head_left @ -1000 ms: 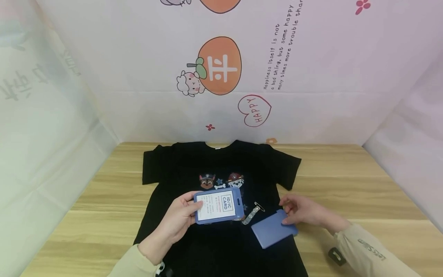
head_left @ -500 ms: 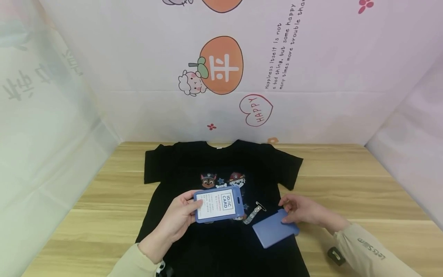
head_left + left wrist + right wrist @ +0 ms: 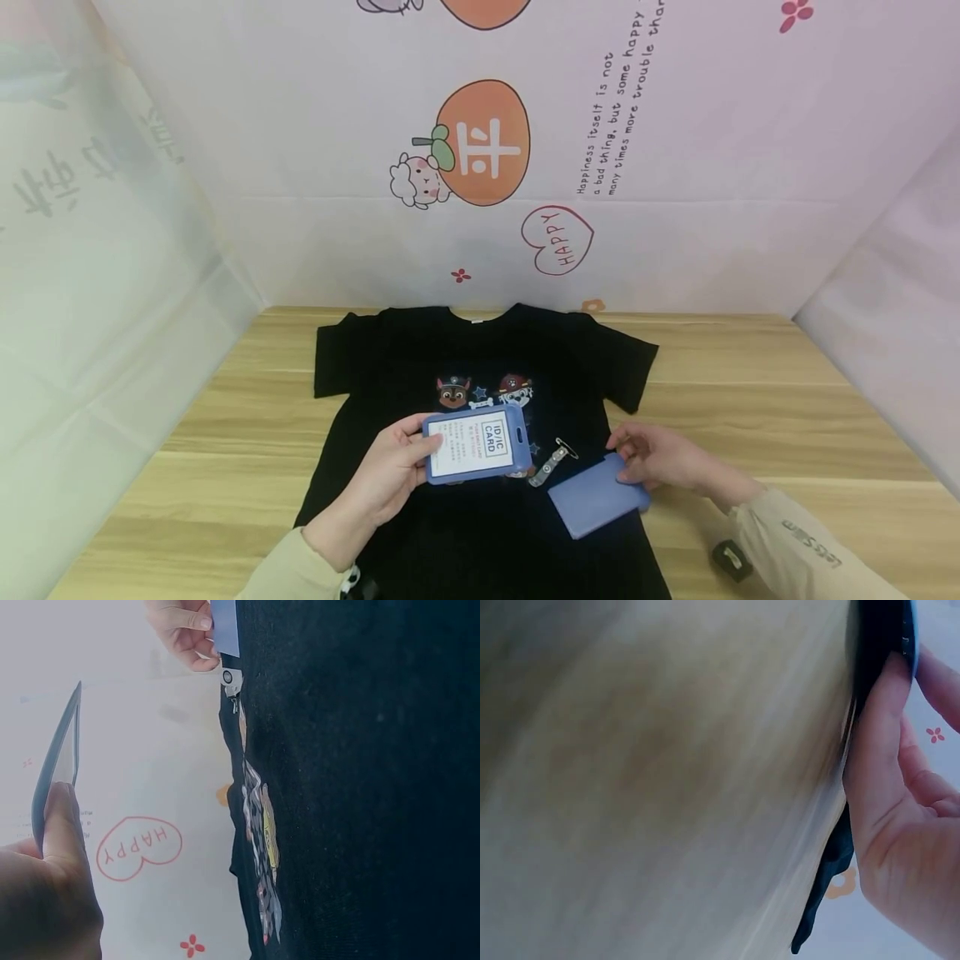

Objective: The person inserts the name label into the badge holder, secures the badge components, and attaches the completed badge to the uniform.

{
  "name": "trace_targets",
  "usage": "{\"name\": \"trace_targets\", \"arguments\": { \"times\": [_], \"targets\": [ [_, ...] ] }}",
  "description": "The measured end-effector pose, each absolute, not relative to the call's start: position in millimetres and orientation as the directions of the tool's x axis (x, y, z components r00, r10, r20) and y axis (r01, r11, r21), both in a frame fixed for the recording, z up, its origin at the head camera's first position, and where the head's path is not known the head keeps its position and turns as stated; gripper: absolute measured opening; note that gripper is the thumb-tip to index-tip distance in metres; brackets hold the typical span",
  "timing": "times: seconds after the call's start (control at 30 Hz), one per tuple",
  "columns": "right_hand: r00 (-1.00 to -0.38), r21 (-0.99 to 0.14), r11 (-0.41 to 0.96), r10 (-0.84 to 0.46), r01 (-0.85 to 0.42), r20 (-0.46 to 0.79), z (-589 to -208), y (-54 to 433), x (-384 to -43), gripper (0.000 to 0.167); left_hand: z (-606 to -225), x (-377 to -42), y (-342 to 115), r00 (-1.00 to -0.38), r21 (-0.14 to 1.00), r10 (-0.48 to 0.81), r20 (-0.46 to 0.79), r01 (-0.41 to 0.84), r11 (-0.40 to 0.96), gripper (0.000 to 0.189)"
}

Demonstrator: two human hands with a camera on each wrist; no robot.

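My left hand [image 3: 382, 471] grips the left end of a blue ID card holder [image 3: 522, 433], thumb across its front. A white insert printed "ID/IC CARD" shows inside the frame. In the left wrist view the holder [image 3: 51, 769] appears nearly edge-on. At the right, my right hand [image 3: 663, 454] pinches a plain blue plastic cover [image 3: 588, 504] by its upper right corner. The cover is tilted over the edge of a black T-shirt [image 3: 450, 542]. Between the two blue pieces, a clear strap clip with a metal pin [image 3: 551, 464] lies on the shirt.
The shirt, with cartoon dog prints [image 3: 453, 392], is spread flat on a wood-grain table [image 3: 750, 375]. Printed white cloth [image 3: 337, 250] stands along the back and both sides. A small black object [image 3: 731, 560] is beside the right sleeve.
The whole head view has shifted very slightly. Both hands keep their holds on the card holder and the cover, nearly still.
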State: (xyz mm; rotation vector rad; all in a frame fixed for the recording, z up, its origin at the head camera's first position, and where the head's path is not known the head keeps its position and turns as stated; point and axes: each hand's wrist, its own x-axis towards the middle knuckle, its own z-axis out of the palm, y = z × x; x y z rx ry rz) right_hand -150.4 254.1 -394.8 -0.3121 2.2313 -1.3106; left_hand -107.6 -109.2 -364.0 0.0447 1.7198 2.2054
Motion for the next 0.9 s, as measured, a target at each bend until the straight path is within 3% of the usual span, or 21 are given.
{"name": "trace_targets", "arguments": {
  "times": [0.6, 0.9],
  "targets": [
    [-0.777, -0.948, 0.285, -0.562, 0.140, -0.283, -391.9, 261.3, -150.6, 0.036, -364.1, -107.4, -108.2, -0.940, 0.945, 0.292, -0.180, -0.248, -0.215, 0.041],
    [-0.786, -0.973, 0.168, -0.574, 0.160, -0.229, -393.1, 263.1, -150.7, 0.023, -365.4, -107.1, -107.4, -0.940, 0.942, 0.293, -0.176, -0.247, -0.228, 0.041]
  ]
}}
